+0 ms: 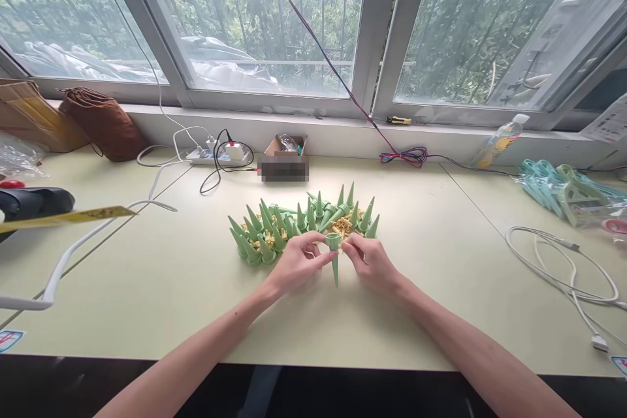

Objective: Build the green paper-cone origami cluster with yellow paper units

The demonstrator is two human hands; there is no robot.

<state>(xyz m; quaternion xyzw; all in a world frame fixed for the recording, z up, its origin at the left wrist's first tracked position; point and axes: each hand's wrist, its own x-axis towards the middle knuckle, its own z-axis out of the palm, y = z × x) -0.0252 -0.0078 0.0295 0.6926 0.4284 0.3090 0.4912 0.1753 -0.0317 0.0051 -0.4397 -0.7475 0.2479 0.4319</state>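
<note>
My left hand (300, 262) pinches a green plastic watering spike (335, 268) between thumb and fingers, its point down and its wide open end up. Close to the spike's right side, my right hand (369, 261) is closed in a pinch, with a bit of a small yellow plastic part showing at its fingertips. Beyond both hands, several more green spikes (267, 251) stand point up or lie on their sides. Among them is a loose heap of small yellow parts (344, 225), partly hidden by the spikes and my fingers.
On the table (196, 313), a power strip (198, 155) and small cardboard box (287, 145) stand at the back. A white cable (553, 235) lies right, near bagged plastic pieces (563, 192) and a bottle (502, 140). A brown pouch (102, 124) sits at the back left.
</note>
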